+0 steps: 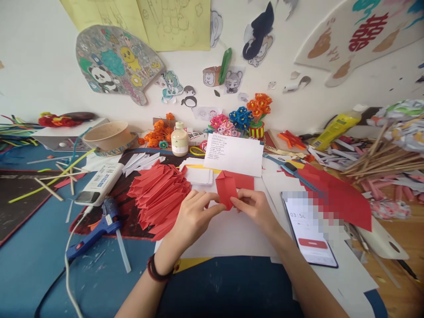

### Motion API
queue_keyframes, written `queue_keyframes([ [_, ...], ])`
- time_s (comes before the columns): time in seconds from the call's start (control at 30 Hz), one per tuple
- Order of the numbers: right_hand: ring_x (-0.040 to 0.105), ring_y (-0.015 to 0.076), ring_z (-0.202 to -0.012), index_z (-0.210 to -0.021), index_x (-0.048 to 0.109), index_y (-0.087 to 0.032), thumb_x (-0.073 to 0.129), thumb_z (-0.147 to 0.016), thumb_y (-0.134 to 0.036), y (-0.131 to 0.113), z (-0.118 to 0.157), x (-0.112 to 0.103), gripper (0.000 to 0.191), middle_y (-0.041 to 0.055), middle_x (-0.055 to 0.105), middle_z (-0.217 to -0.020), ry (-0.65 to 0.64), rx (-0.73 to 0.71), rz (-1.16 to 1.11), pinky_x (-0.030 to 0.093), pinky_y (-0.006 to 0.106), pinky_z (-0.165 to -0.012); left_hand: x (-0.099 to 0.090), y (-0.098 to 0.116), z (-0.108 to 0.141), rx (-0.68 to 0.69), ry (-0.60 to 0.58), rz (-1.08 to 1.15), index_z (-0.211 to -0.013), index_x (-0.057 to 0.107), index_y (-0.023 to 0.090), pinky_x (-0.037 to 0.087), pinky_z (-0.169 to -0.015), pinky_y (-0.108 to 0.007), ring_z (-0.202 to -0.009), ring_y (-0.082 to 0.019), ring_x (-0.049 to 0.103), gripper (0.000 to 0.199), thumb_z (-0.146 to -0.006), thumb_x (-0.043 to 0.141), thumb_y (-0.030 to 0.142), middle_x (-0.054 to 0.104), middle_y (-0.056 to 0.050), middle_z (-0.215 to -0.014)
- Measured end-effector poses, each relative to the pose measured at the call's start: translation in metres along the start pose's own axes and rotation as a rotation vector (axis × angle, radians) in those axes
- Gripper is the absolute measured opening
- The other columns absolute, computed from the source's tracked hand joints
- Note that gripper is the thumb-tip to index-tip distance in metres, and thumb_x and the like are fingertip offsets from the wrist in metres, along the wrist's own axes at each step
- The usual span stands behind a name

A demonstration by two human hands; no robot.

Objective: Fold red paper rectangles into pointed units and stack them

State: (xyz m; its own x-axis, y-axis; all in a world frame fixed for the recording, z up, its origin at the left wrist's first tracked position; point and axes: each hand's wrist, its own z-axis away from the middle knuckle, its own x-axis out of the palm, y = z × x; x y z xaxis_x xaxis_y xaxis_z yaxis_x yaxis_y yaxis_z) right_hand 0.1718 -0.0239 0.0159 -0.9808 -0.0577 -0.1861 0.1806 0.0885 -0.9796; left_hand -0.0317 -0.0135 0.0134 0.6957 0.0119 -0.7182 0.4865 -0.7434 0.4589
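Note:
Between both hands, a small piece of red paper (227, 187) stands raised above white sheets (228, 240), its top corners folded in. My left hand (195, 214) pinches its lower left edge between thumb and fingers. At the lower right edge, my right hand (253, 205) grips it the same way. Another red paper strip (245, 182) lies flat just behind. A large heap of folded red paper pieces (160, 194) sits to the left of my left hand. Behind the hands is a small stack of white paper (199, 176) beside a handwritten sheet (233, 154).
To the left lie a blue glue gun (96, 232) with its cord and a white power bank (99, 184). A phone (309, 234) showing a timer and red sheets (341, 196) are on the right. A bottle (179, 140) and craft flowers (240, 119) stand along the wall.

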Motion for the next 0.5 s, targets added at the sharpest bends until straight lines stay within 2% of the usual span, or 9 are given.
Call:
queue_keyframes([
  [0.07, 0.059, 0.0171, -0.060, -0.070, 0.066, -0.018, 0.066, -0.081, -0.042, -0.002, 0.000, 0.000, 0.027, 0.0028, 0.064, -0.064, -0.025, -0.011, -0.015, 0.048, 0.030, -0.061, 0.000, 0.001, -0.001, 0.002, 0.015, -0.046, -0.096, 0.071, 0.033, 0.027, -0.072, -0.033, -0.079, -0.017, 0.051, 0.029, -0.092, 0.049, 0.014, 0.068, -0.002, -0.098],
  [0.2, 0.063, 0.0178, -0.063, -0.078, 0.071, -0.018, 0.065, -0.083, -0.041, -0.004, 0.002, 0.004, 0.025, 0.0037, 0.068, -0.069, -0.059, -0.007, -0.052, 0.051, 0.030, -0.063, 0.002, 0.010, -0.006, -0.105, 0.156, -0.112, -0.084, 0.071, 0.029, 0.029, -0.077, -0.035, -0.087, -0.020, 0.047, 0.013, -0.087, 0.062, 0.022, 0.065, -0.003, -0.093],
  [0.27, 0.064, 0.0178, -0.063, -0.081, 0.072, -0.018, 0.067, -0.081, -0.040, -0.004, 0.003, 0.006, 0.023, 0.0038, 0.069, -0.070, -0.073, 0.002, -0.092, 0.052, 0.030, -0.061, 0.003, 0.015, -0.008, -0.173, 0.208, -0.048, -0.090, 0.069, 0.027, 0.033, -0.080, -0.034, -0.089, -0.020, 0.048, 0.008, -0.086, 0.064, 0.024, 0.063, -0.004, -0.095],
  [0.4, 0.067, 0.0184, -0.064, -0.084, 0.072, -0.017, 0.071, -0.078, -0.037, 0.000, 0.004, 0.011, 0.021, 0.0051, 0.071, -0.075, -0.069, 0.030, -0.194, 0.054, 0.029, -0.059, 0.010, 0.022, -0.009, -0.341, 0.263, 0.146, -0.116, 0.057, 0.026, 0.039, -0.079, -0.031, -0.086, -0.018, 0.049, 0.034, -0.083, 0.067, 0.026, 0.060, -0.003, -0.096],
  [0.5, 0.069, 0.0194, -0.065, -0.083, 0.073, -0.016, 0.072, -0.078, -0.035, 0.002, 0.004, 0.013, 0.020, 0.0058, 0.072, -0.075, -0.053, 0.041, -0.230, 0.056, 0.030, -0.060, 0.016, 0.020, -0.008, -0.464, 0.321, 0.335, -0.122, 0.049, 0.025, 0.040, -0.073, -0.028, -0.076, -0.014, 0.049, 0.047, -0.080, 0.071, 0.029, 0.059, -0.001, -0.093],
])
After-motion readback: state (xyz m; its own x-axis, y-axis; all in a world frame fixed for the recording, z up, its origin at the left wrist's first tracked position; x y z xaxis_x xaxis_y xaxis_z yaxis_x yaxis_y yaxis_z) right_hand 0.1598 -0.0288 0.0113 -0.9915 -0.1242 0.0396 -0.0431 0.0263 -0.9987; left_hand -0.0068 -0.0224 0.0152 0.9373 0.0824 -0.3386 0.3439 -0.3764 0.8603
